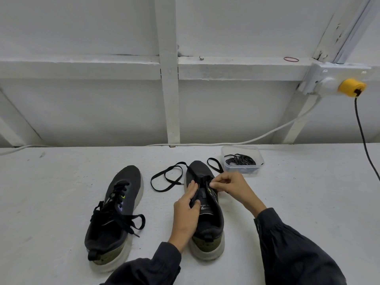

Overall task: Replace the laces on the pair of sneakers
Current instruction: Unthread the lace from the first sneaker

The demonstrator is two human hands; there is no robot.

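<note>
Two dark sneakers with pale soles stand toe-away on the white floor. The left sneaker (115, 214) is laced, its black lace ends lying loose over its side. On the right sneaker (207, 219) a flat black lace (166, 179) is threaded near the toe, one end looping out to the left on the floor and the other loop lying right of the toe. My left hand (186, 210) grips the left side of the shoe's throat. At the right-side eyelets, my right hand (228, 185) pinches the lace.
A clear plastic tub (242, 161) holding coiled black laces sits just beyond the right sneaker. A white wall with beams rises behind. A white cable runs along its foot, and a black cord hangs from a yellow plug (352, 87) at the right.
</note>
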